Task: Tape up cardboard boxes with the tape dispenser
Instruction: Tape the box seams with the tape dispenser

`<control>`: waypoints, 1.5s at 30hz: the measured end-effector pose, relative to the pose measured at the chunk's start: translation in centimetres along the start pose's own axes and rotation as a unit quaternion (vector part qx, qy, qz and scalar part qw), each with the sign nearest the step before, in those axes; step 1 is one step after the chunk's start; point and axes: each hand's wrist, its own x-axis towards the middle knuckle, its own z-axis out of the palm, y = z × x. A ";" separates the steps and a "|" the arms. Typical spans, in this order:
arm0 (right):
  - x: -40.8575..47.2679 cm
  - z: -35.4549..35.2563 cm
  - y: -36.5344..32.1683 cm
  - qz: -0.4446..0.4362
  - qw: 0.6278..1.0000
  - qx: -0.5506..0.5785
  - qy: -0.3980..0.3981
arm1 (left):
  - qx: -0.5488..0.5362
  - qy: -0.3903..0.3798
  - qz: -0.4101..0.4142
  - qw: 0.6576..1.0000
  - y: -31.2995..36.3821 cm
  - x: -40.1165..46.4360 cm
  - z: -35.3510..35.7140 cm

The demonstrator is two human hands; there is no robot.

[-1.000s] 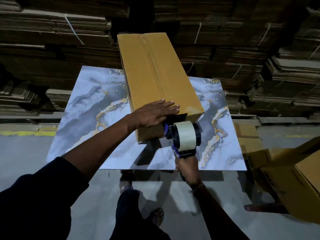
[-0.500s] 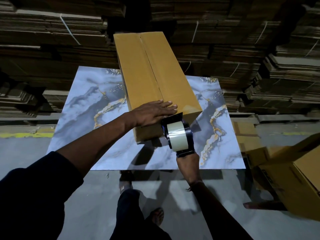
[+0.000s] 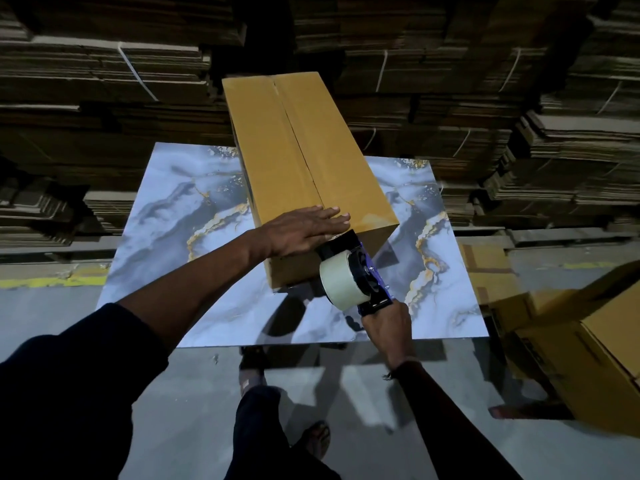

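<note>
Left hand (image 3: 304,232) flat, fingers straight, pinning the flaps at the near end of the cardboard box (image 3: 304,161) on the marble-print table (image 3: 166,230), while my right hand (image 3: 388,323) grips the tape dispenser (image 3: 349,271) at the near edge so tape starts on the seam (image 3: 298,140).

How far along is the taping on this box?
Done: the flaps of the box are closed. In hand: the left hand presses flat on the near end while the right hand holds the tape dispenser at the near edge. Left: the center seam shows no tape.
</note>
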 end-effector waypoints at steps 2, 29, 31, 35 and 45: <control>-0.2 0.3 0.1 -0.001 1.000 0.004 0.006 | 0.005 0.007 0.001 1.000 0.0 -0.1 0.1; 2.7 -1.8 4.7 -0.035 0.992 -0.023 -0.118 | 0.042 0.031 0.026 0.998 -0.1 -0.4 0.4; 2.3 -1.7 5.4 -0.022 0.988 0.030 -0.148 | 0.043 0.037 0.030 0.998 -0.2 -0.4 0.5; 0.9 -2.2 6.1 0.067 0.955 0.196 -0.212 | 0.055 0.025 0.015 0.998 0.2 -0.3 0.5; -0.2 -4.8 6.4 0.153 0.905 0.347 -0.193 | 0.160 0.028 -0.139 0.977 3.4 2.7 2.2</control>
